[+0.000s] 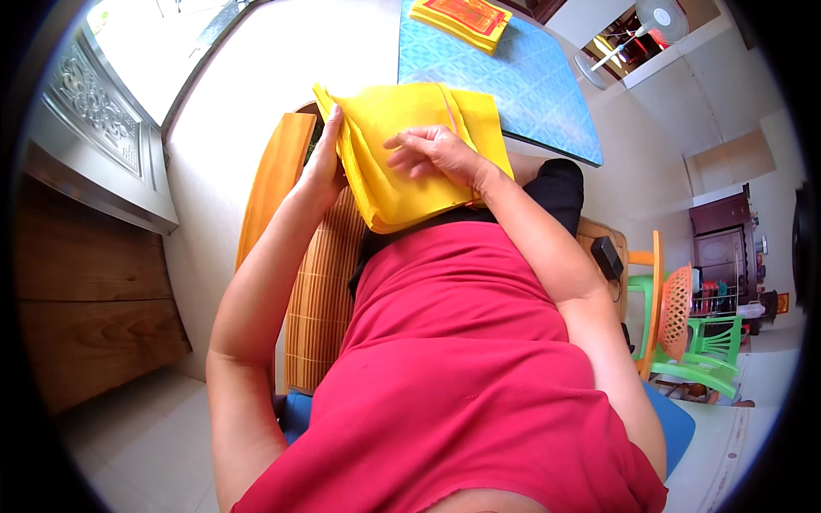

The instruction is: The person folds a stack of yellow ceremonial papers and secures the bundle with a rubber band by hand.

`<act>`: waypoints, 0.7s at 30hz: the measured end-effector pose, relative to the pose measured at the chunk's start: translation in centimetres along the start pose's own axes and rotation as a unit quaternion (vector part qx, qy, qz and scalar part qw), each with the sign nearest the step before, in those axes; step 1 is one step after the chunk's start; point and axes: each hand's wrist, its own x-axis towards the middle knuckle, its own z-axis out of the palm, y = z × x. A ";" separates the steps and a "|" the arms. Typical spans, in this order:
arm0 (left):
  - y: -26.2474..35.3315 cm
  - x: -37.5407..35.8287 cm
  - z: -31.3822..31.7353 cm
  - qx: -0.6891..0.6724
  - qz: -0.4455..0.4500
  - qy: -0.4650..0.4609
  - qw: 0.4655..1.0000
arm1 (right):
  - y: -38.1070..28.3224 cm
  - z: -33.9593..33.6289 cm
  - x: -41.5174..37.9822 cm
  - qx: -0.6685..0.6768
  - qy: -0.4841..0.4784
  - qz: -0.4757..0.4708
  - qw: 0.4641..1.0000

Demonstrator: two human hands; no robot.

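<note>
A thick stack of yellow paper sheets (410,192) rests on my lap, its left edges fanned slightly apart. A thin reddish string (450,109) runs across the stack's right part. My left hand (325,162) grips the stack along its left edge, fingers partly hidden behind it. Over the middle of the sheets is my right hand (439,154), its fingers loosely bent and apart, with nothing seen in them.
Ahead stands a blue-topped table (547,94), with another yellow paper stack with red print (462,19) on it. I sit on a wooden chair with a slatted mat (316,316). To the right are a standing fan (660,17), an orange basket (677,312) and green plastic chairs (715,338).
</note>
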 end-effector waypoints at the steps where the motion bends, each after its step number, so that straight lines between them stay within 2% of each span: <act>1: 0.0 -0.1 0.1 -0.002 0.001 0.002 1.000 | 0.0 0.0 0.0 0.001 0.000 0.000 1.000; 21: -0.2 0.3 -0.3 0.014 -0.002 0.005 1.000 | 0.1 0.1 -0.1 0.007 0.002 0.001 1.000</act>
